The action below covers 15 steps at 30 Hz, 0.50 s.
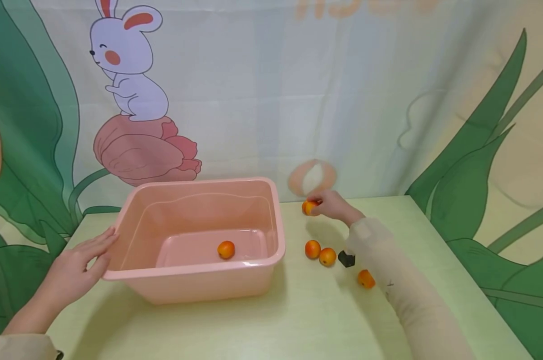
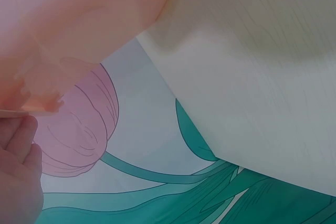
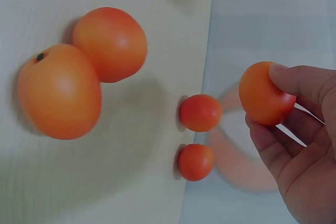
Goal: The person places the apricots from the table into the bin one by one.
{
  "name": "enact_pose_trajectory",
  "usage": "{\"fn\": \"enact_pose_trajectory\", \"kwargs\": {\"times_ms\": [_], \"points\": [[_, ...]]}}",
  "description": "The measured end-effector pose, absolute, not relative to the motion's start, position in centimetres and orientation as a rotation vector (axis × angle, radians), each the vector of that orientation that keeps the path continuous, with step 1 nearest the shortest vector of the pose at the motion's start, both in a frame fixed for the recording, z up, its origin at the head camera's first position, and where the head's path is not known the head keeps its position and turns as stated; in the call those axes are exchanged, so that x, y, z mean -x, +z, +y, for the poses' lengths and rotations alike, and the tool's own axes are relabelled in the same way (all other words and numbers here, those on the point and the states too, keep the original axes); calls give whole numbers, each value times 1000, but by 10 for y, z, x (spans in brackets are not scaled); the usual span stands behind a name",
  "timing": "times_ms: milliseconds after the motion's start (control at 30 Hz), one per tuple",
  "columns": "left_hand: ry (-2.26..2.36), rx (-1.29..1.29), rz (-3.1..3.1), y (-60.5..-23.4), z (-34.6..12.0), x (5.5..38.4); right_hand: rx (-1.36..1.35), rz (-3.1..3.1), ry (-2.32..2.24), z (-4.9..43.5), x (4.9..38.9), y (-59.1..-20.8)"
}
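My right hand (image 1: 336,206) pinches a small, round orange-red fruit (image 3: 265,94) between thumb and fingertips, above the table's back edge. Two more of these fruits, one being this fruit (image 3: 200,113), sit near that edge in the right wrist view. Nearer the front, a touching pair of fruits (image 1: 313,249) rests on the table, with another fruit (image 1: 366,279) by the right sleeve. A pink plastic basin (image 1: 199,287) stands left of them, holding one fruit (image 1: 226,249) on its floor. My left hand (image 1: 75,272) touches the basin's left rim with fairly straight fingers.
The pale table (image 1: 307,320) backs onto a printed cloth (image 1: 235,115) with a rabbit and plants. A small black object (image 1: 347,258) shows against the right sleeve (image 1: 402,280). The basin's tall walls stand between the two hands.
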<state>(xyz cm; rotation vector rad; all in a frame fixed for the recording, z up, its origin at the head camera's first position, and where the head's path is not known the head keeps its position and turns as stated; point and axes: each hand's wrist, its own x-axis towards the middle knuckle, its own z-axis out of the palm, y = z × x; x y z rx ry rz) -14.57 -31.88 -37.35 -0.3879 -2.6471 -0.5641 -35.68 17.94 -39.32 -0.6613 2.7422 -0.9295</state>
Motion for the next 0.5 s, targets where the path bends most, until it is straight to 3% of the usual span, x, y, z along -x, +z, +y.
{"fn": "enact_pose_trajectory", "kwargs": {"times_ms": [500], "points": [[-572,391,-2650,-373,-319,145,679,2684,-939,173,345,-359]]}}
